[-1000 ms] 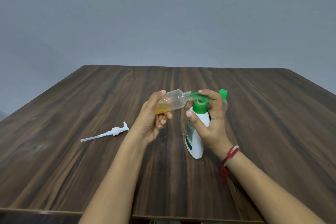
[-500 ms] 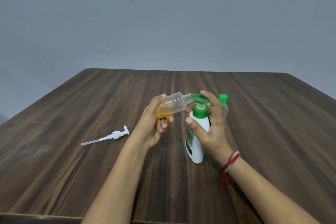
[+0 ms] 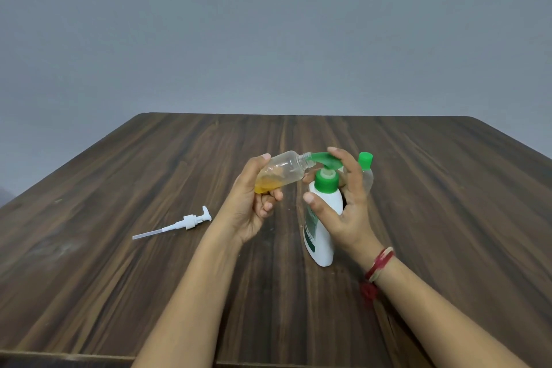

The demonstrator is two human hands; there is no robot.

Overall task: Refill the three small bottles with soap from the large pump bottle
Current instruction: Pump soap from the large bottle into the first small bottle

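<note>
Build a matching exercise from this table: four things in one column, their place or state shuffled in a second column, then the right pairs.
1 clear small bottle
2 large pump bottle
3 loose white pump
4 green-capped small bottle

A lying flat on the table, untouched
B partly hidden behind the right hand
C tilted, gripped by the left hand
D upright, right hand on its green head

Pairs: 1-C, 2-D, 3-A, 4-B.

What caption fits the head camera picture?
Left hand holds small bottle at the nozzle of the large pump bottle, right hand on its pump.
</note>
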